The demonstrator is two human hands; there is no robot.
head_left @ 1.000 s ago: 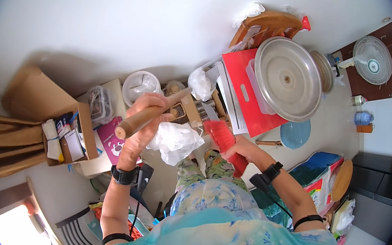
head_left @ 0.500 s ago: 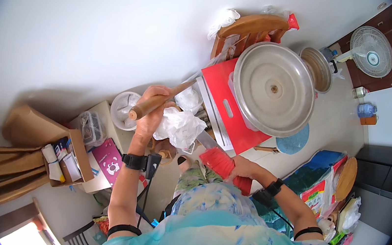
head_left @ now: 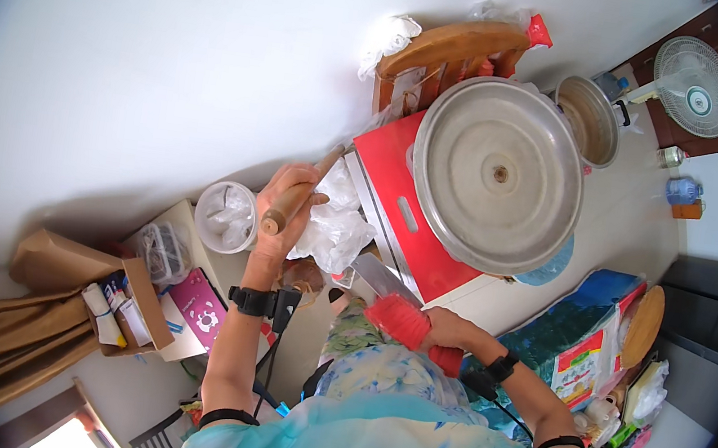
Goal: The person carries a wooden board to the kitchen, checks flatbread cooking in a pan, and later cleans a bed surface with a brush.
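My left hand [head_left: 296,176] is wrapped round a wooden rolling pin [head_left: 286,209], which slants up and away to the right. White plastic bags [head_left: 332,234] bunch right beside that hand; whether its fingers also hold them I cannot tell. My right hand [head_left: 449,328] is closed on a red, crinkled wrap [head_left: 399,320]. A broad metal knife blade [head_left: 381,277] sticks out of the wrap toward the left, so the handle is hidden. The blade tip is near the lower edge of the bags.
Ahead, a large round metal lid [head_left: 497,174] lies over a red box [head_left: 411,208], before a wooden chair [head_left: 455,42]. A white bucket [head_left: 226,217] and an open cardboard box [head_left: 144,305] stand left. Right are a metal pot [head_left: 587,120] and a packed bag [head_left: 584,340].
The view has shifted slightly. My left hand has tilted the rolling pin steeper, and the white bags hang a little lower. More of the knife blade shows beside my right hand.
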